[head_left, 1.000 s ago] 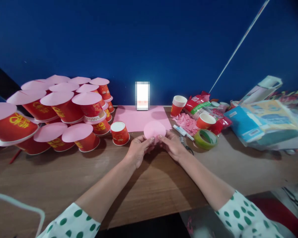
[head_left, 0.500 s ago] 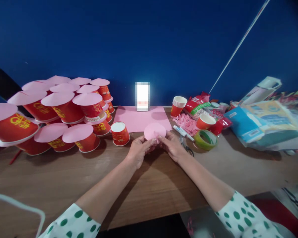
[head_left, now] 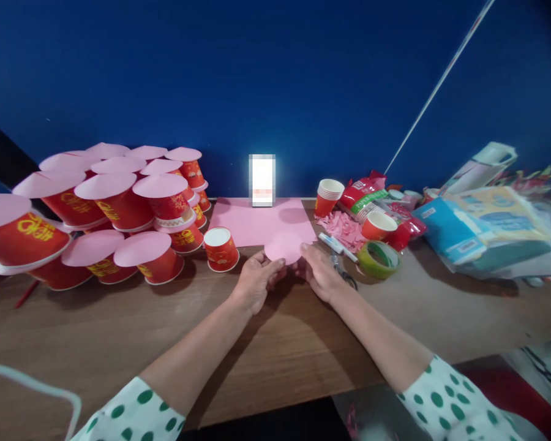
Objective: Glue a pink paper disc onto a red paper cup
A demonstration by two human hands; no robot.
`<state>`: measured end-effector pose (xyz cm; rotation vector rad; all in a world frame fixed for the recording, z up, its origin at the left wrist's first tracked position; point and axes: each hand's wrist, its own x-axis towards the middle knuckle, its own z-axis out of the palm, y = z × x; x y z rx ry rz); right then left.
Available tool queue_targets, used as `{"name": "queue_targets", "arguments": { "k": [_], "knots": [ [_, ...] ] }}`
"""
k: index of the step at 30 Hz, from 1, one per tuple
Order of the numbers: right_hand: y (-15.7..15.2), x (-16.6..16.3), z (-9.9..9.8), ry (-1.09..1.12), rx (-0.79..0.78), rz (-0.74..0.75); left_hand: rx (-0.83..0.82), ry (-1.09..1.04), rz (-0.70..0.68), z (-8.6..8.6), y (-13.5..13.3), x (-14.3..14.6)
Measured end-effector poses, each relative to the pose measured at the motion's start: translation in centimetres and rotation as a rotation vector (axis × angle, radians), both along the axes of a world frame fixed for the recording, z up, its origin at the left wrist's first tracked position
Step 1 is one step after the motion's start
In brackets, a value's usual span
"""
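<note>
A round pink paper disc (head_left: 284, 246) sits between both hands just above the wooden table (head_left: 266, 349). My left hand (head_left: 256, 283) pinches its near left edge with fingers closed. My right hand (head_left: 320, 271) pinches the right edge, thumb on top. Behind the disc lies a flat pink paper sheet (head_left: 257, 220). A single red paper cup (head_left: 220, 248) stands upside down just left of my left hand.
A pile of red cups topped with pink paper cones (head_left: 110, 208) fills the left. To the right lie scissors (head_left: 344, 272), a green tape roll (head_left: 379, 258), a marker (head_left: 337, 244), pink scraps (head_left: 344, 223), stacked cups (head_left: 328, 196) and packets (head_left: 482, 226). A blue wall stands behind.
The pink disc has tilted down flatter and lower between my hands. My hands shifted only slightly.
</note>
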<state>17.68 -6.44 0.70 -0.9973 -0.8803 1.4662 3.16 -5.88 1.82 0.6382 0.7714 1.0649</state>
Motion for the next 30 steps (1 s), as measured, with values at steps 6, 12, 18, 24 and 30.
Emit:
{"name": "queue_targets", "arguments": {
  "k": [6, 12, 18, 24, 30],
  "knots": [
    [-0.14, -0.44, 0.03, -0.030, 0.035, -0.009, -0.015, 0.011, 0.027, 0.21, -0.11, -0.12],
    [-0.29, -0.61, 0.08, -0.045, 0.100, -0.002, 0.038, -0.033, 0.029, 0.20, -0.09, -0.23],
    [-0.82, -0.96, 0.55, -0.057, 0.165, 0.093, 0.050, -0.080, 0.013, 0.32, 0.02, -0.22],
    [-0.47, -0.78, 0.06, -0.059, 0.135, 0.068, 0.015, -0.061, -0.016, 0.27, -0.03, -0.52],
    [-0.26, -0.45, -0.12, -0.038, 0.088, -0.005, 0.029, -0.017, -0.021, -0.04, -0.29, -0.40]
  ]
}}
